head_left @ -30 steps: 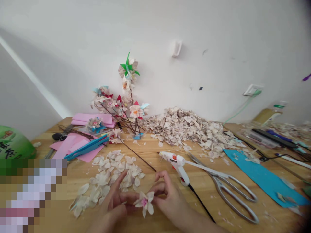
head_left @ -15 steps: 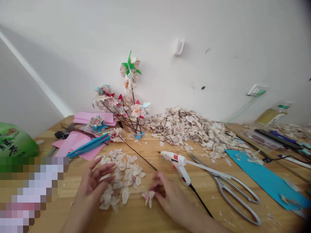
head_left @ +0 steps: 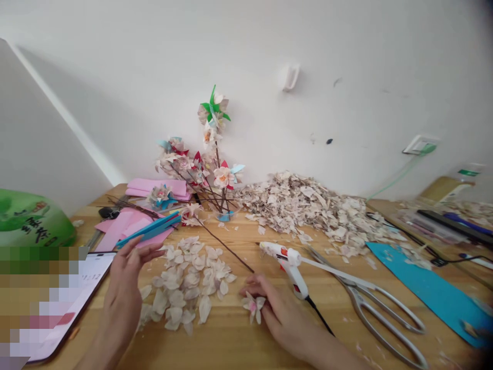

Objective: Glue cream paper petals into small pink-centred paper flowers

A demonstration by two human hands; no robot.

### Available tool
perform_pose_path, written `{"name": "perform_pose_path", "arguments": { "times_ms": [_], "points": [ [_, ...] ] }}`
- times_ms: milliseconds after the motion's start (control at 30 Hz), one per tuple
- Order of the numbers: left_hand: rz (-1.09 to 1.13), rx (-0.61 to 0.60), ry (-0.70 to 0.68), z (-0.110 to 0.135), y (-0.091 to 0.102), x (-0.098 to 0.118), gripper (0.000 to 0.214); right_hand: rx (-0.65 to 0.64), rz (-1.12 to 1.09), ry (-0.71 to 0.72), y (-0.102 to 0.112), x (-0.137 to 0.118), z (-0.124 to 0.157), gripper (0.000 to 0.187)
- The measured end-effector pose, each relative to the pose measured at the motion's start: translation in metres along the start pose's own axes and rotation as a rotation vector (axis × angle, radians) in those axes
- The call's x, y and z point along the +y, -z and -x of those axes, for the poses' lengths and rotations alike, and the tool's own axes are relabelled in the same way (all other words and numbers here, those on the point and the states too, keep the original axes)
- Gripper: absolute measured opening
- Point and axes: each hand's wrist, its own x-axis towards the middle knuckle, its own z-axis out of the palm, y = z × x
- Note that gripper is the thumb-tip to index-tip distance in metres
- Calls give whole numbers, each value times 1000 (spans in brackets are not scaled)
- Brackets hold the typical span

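Between the fingers of my right hand [head_left: 273, 308] is a small pale flower [head_left: 253, 307] with a pink centre, held low over the wooden table. My left hand [head_left: 129, 288] is raised with its fingers apart and nothing in it, beside the phone [head_left: 98, 264]. Loose whitish petals [head_left: 192, 282] lie spread between the two hands. A thin brown stem [head_left: 227, 246] with a pale flower [head_left: 191, 214] at its far end reaches down to just above my right hand; I cannot tell whether the fingers touch it. The white glue gun [head_left: 287, 262] lies right of that hand.
Large scissors [head_left: 370, 303] and a blue sheet [head_left: 423, 288] lie at right. Behind them is a heap of dry flakes [head_left: 308, 205]. Finished flowers on twigs [head_left: 219, 174] stand against the wall. Pink paper [head_left: 157, 187] and a green bag [head_left: 34, 221] are at left.
My left hand has moved left, away from the petals, towards the phone. My right hand still holds the small flower, now turned with its pink centre more towards me. The view has shifted slightly left.
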Motion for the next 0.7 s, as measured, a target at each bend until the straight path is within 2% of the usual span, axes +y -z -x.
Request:
{"name": "perform_pose_path", "arguments": {
  "times_ms": [67, 133, 233, 300, 400, 533, 700],
  "points": [
    [35, -11, 15, -5, -1, -3, 38, 11, -99, -65, 1, -2, -2, 37],
    [59, -50, 42, -3, -4, -5, 49, 9, -287, -109, -1, -2, -3, 36],
    [69, -81, 77, 5, -8, -5, 57, -28, -614, -102, -5, 0, -4, 33],
    [70, -88, 70, 10, -10, -3, 59, -48, -740, -81, -7, 2, -3, 28],
    [78, -92, 49, 12, -10, -2, 62, -43, -788, -88, -7, 5, -3, 17],
    [65, -120, 38, 12, -10, -6, 53, -20, -817, -93, -9, 8, -3, 28],
    [14, -190, 20, 14, -6, -21, 45, -6, -909, -50, -12, 9, -5, 27]
  ]
}}
